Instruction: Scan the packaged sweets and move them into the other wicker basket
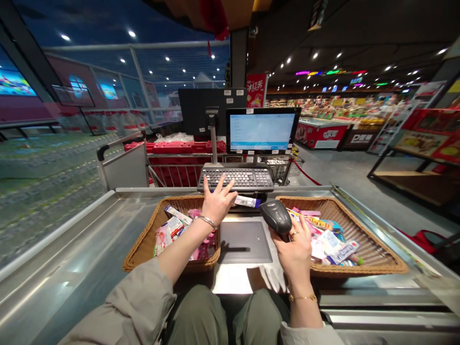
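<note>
My right hand [294, 251] is shut around a black handheld barcode scanner [276, 216], its head tilted up and away from me. My left hand [217, 201] has its fingers spread just over the near edge of a black keyboard [235, 178]. A white and blue packet [247, 201] lies by that edge, untouched by either hand. Between my hands sits a dark flat scanner pad [245, 242]. Wicker baskets stand on either side, the left one [168, 230] and the right one [345, 213], both holding several colourful packets.
A steel checkout counter [72, 239] surrounds the baskets. Behind the keyboard stand a monitor [261, 130] and a metal cart [183, 170] with red crates. A red rope [307, 173] runs to the right, toward store aisles, a freezer and shelving.
</note>
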`<control>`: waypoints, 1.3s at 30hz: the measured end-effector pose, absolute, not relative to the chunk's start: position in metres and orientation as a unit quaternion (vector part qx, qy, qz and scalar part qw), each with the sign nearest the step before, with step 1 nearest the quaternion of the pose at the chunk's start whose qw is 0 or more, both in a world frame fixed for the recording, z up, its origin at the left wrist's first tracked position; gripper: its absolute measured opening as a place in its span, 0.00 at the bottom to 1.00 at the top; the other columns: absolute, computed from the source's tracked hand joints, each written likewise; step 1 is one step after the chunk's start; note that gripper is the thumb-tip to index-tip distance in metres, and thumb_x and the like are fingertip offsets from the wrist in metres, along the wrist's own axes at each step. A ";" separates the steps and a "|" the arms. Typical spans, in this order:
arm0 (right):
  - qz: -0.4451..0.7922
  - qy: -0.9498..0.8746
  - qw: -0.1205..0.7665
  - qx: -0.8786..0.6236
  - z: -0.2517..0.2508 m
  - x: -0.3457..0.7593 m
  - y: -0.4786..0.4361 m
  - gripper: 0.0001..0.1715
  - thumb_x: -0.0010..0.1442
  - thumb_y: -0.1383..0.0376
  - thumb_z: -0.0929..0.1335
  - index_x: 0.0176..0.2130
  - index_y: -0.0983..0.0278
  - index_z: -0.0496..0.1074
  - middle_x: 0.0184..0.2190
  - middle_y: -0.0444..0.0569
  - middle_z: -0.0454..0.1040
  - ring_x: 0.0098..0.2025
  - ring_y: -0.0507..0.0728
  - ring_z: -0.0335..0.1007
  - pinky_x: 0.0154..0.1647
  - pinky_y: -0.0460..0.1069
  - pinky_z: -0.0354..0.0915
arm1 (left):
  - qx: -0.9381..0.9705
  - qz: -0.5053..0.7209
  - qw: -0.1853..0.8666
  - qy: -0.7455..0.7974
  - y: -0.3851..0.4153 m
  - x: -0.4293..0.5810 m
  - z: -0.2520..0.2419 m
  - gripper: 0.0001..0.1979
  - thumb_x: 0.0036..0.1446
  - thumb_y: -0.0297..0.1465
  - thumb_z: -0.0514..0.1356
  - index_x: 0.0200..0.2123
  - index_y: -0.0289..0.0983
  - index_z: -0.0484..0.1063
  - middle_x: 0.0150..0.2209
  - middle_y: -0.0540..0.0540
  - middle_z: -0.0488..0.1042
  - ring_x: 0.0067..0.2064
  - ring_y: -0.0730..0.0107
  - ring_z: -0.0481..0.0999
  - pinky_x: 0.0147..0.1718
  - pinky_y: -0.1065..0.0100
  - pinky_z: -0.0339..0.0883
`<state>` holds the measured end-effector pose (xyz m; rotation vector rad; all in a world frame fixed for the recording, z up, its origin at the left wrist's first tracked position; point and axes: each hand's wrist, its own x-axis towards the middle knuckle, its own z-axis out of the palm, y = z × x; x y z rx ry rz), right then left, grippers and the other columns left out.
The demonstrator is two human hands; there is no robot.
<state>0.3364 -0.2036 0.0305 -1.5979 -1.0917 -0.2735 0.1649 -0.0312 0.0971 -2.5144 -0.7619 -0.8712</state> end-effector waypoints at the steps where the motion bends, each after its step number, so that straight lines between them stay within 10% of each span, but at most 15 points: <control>1: -0.117 -0.460 0.559 -0.680 0.030 0.338 -0.205 0.20 0.57 0.57 0.69 0.47 0.63 0.77 0.55 0.56 0.73 0.68 0.67 0.50 0.66 0.67 0.52 | -0.894 -0.310 0.184 -0.266 -0.031 0.168 0.097 0.09 0.58 0.30 0.64 0.43 0.45 0.76 0.62 0.46 0.69 0.68 0.45 0.55 0.60 0.24 0.21; 39: -0.281 -0.258 0.560 -0.736 0.013 0.398 -0.255 0.21 0.54 0.57 0.73 0.43 0.68 0.77 0.50 0.63 0.76 0.64 0.73 0.59 0.63 0.70 0.56 | -0.932 -0.285 0.189 -0.117 -0.059 0.273 0.097 0.09 0.62 0.35 0.61 0.45 0.52 0.76 0.67 0.51 0.59 0.71 0.47 0.44 0.58 0.28 0.13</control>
